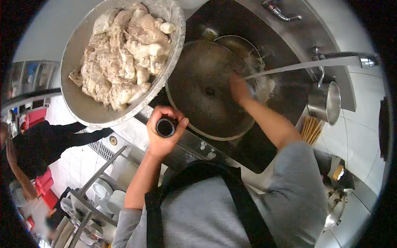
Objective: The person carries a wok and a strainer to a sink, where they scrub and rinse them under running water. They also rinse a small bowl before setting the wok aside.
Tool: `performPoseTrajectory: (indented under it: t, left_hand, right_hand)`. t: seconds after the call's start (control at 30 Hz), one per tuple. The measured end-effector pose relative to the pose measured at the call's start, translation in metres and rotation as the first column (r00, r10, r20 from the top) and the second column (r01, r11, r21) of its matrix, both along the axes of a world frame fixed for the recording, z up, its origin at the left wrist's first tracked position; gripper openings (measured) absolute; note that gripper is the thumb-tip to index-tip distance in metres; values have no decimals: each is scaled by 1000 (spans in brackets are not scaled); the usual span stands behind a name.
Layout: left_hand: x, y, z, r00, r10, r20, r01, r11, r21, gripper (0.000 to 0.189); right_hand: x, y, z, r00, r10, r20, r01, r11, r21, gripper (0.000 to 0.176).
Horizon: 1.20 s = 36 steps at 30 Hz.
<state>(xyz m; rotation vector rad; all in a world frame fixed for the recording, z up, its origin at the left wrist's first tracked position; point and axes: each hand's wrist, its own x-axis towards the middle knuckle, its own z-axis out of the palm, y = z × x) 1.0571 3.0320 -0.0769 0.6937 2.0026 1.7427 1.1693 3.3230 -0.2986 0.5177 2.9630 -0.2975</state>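
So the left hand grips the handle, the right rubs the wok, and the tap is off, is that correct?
Not quite: the head view shows the tap running, water landing by the right hand in the wok. The left hand grips the handle.

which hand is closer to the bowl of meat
Left. The left hand grips the handle just under the bowl. The right hand is farther off to the side, inside the wok under the water.
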Motion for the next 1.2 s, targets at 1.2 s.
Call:
performPoseTrajectory:
  t: [1.2]
  left_hand:
    - [-6,4,-4,997,73,5,-73,997,1,27]
  right_hand:
    - [-58,-112,95,981,172,-85,-191,854,-484,21]
